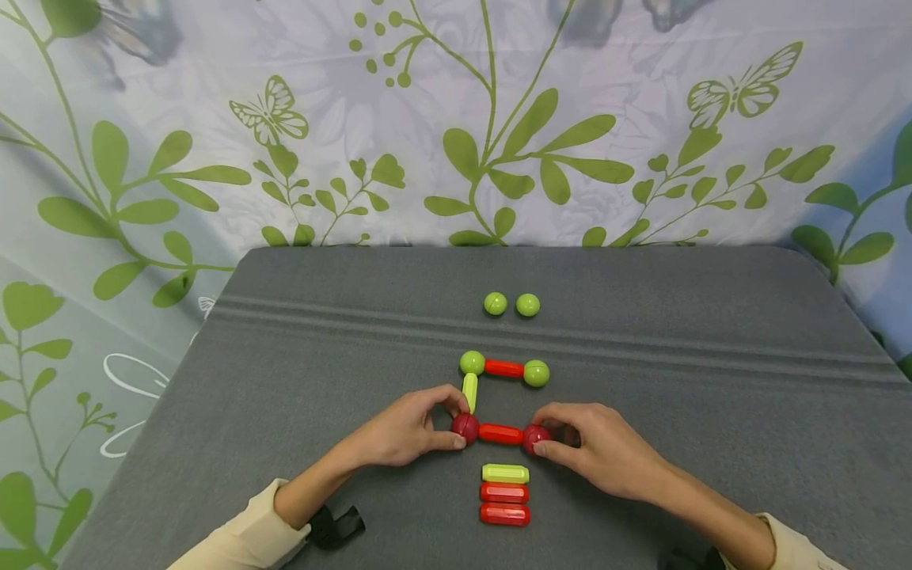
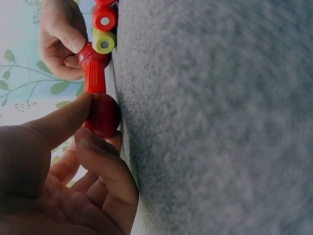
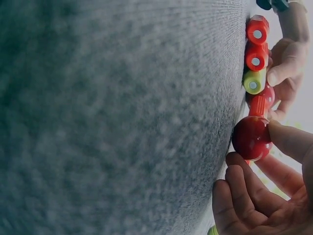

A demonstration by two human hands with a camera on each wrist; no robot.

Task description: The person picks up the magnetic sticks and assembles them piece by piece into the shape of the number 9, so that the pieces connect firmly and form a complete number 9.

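Pinching a red ball point(image 1: 465, 427) between thumb and fingers of the left hand point(image 1: 402, 431), and the other red ball point(image 1: 535, 437) in the curled fingertips of the right hand point(image 1: 602, 450), likely to steady the red rod point(image 1: 500, 433) bridging them. Lying flat on the grey mat point(image 1: 299, 356), joined by a lime rod point(image 1: 469, 392) to the green-ball-and-red-rod top bar point(image 1: 503, 368). Waiting just below: one lime and two red spare rods point(image 1: 504, 493). Further back: two loose green balls point(image 1: 511, 304).

The left hand point(image 1: 408, 431) and right hand point(image 1: 598, 447) lay low, wrists apart; each hand's curled fingers point(image 1: 449, 396) pinched a ball between thumb and fingertips.
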